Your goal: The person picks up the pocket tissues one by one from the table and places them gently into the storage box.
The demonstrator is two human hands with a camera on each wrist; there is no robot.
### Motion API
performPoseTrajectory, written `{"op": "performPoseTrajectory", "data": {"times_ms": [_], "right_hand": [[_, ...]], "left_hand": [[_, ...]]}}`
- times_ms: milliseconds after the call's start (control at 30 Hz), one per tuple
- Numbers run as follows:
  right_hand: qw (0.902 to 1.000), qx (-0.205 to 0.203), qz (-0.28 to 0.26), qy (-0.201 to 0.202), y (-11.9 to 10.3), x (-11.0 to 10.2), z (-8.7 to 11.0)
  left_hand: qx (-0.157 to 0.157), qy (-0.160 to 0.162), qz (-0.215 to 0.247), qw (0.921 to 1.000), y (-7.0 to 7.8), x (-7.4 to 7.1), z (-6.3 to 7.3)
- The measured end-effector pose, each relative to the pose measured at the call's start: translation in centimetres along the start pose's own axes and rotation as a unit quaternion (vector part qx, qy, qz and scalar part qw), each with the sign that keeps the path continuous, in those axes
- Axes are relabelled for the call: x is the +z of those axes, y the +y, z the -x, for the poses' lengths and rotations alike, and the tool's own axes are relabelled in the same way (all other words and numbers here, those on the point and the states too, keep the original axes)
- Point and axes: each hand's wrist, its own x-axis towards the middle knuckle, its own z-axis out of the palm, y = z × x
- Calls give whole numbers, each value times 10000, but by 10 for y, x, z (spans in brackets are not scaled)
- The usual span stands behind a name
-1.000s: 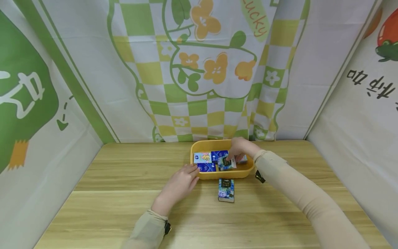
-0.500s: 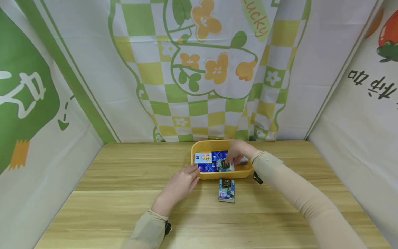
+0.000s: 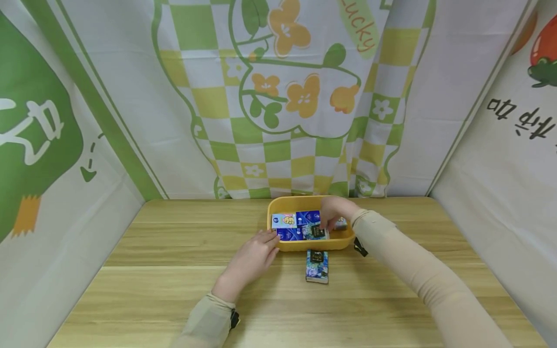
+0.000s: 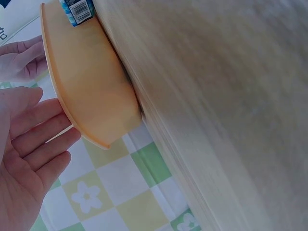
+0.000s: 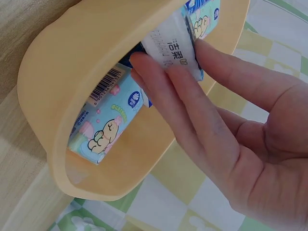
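Note:
In the head view, a yellow plastic basket (image 3: 314, 245) holds several small tissue packs. My right hand (image 3: 338, 211) reaches inside it and pinches the end of a dark floral tissue pack (image 5: 172, 44) between thumb and fingers. That pack lies beside a deep-blue pack (image 3: 289, 234) in the front row. Behind sit another deep-blue pack (image 3: 308, 217) and a light-blue cartoon pack (image 3: 284, 221). At the basket's front left corner, my left hand (image 3: 256, 252) rests its fairly straight fingers on the rim. A second floral tissue pack (image 3: 317, 266) lies on the table before the basket.
Another light-blue cartoon pack (image 5: 107, 126) lies at the basket's right end, partly hidden by my right hand in the head view. The wooden table (image 3: 183, 285) meets a patterned curtain (image 3: 278, 150) behind the basket. White printed panels flank both sides.
My right hand has moved slightly left and lowered the floral pack, which now lies flatter against the front deep-blue pack. The left hand stays on the rim.

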Motion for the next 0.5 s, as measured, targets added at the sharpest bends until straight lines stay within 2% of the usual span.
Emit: {"op": "performPoseTrajectory", "data": {"times_ms": [200, 500], "right_hand": [[10000, 6, -3, -7, 0, -1, -1], [9989, 315, 125, 335, -2, -1, -4]], "left_hand": [[62, 42, 29, 10000, 0, 0, 0], [65, 61, 3, 10000, 0, 0, 0]]}}
